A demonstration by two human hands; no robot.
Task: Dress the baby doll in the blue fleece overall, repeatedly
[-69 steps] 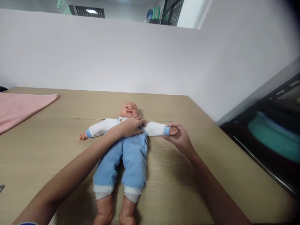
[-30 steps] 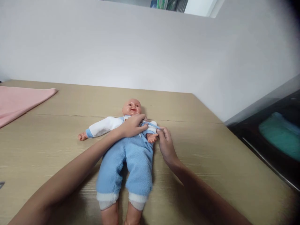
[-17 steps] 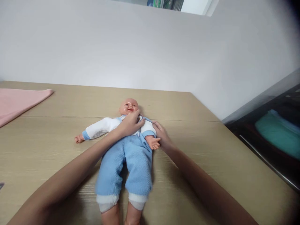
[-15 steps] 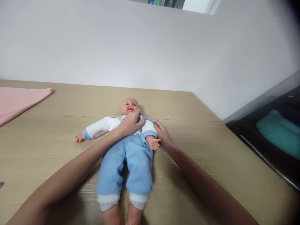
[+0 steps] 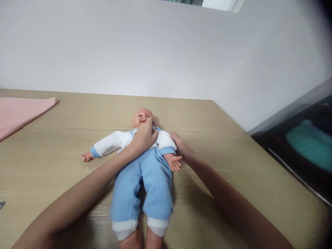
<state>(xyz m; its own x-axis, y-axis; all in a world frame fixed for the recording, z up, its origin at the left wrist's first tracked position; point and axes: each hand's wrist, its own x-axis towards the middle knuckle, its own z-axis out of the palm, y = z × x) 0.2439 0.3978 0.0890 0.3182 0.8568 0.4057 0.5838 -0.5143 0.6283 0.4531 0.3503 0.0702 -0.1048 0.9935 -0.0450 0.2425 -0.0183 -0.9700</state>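
Observation:
A baby doll (image 5: 155, 183) in blue trousers and a white-and-blue top lies on its back, head away from me. Across its chest reaches my left hand (image 5: 144, 135), fingers closed at the collar just under the chin; what exactly they pinch is hidden. My right hand (image 5: 181, 147) is at the doll's white sleeve (image 5: 166, 141) on the right side, fingers closed round the upper arm from behind. The doll's other arm (image 5: 106, 143) stretches out flat to the left, away from both hands.
The doll lies on a wooden table (image 5: 207, 119) that has a seam running across it. A pink cloth (image 5: 24, 112) is at the left. A pale wall (image 5: 129, 48) rises behind. Off the table's right edge is a dark surface with a teal item (image 5: 311, 145).
The doll's right-hand-side arm has swung slightly outward and down with my right hand. My left hand has shifted a little left at the collar. The doll's legs have moved slightly right.

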